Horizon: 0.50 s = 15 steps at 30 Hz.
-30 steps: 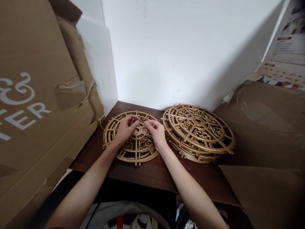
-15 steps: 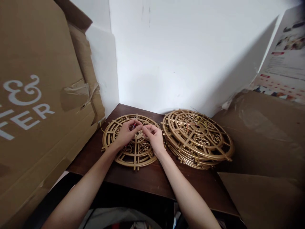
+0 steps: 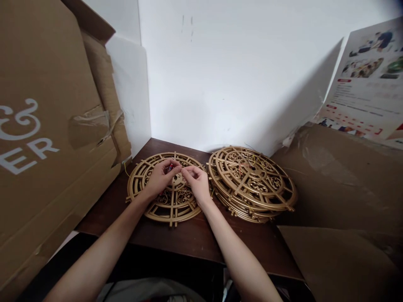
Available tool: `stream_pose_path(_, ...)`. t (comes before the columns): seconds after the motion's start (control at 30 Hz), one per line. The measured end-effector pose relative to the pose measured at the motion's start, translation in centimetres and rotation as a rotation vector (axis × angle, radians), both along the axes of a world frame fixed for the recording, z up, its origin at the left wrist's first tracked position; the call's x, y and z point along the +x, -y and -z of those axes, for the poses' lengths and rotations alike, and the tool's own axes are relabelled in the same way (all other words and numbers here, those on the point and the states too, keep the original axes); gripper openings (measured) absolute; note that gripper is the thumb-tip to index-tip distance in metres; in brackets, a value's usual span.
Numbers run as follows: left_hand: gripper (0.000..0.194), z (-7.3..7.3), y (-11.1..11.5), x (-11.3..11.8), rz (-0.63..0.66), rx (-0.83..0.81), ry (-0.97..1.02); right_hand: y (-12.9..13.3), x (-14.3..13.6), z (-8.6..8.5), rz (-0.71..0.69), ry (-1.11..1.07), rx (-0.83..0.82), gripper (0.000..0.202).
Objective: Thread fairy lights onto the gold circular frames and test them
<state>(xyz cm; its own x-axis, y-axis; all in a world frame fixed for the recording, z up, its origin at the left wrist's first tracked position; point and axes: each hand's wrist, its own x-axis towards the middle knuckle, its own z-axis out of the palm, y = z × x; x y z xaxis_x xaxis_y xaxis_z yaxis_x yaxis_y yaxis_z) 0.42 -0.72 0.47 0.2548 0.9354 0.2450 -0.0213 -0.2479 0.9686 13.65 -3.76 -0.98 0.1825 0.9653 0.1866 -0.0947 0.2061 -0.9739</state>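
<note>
A round gold openwork disc [image 3: 171, 214] lies flat on the dark brown table [image 3: 189, 241]. Over its centre, my left hand [image 3: 160, 177] is closed, with a small red and blue item [image 3: 170, 167] showing between thumb and fingers. My right hand [image 3: 197, 181] is pinched just beside it, fingertips meeting those of the left. Whatever the right fingertips hold is too small to make out. To the right rests a stack of similar gold discs [image 3: 248, 184], with thin yellow and reddish wires on top.
A large cardboard box [image 3: 47, 188] with white lettering stands at the left. More cardboard [image 3: 346, 184] and a printed sheet [image 3: 362, 92] are at the right. Behind the table rises a white wall [image 3: 239, 75].
The camera view has shifted slightly, so the scene sits further left and more of the printed sheet shows. Both hands keep nearly the same pose over the disc.
</note>
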Motion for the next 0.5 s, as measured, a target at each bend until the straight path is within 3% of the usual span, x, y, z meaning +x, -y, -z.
stream_pose_path(0.5, 0.022, 0.49, -0.4, 0.09, -0.083, 0.055, 0.015, 0.0, 0.26, 0.09, 0.036, 0.044, 0.025, 0.024)
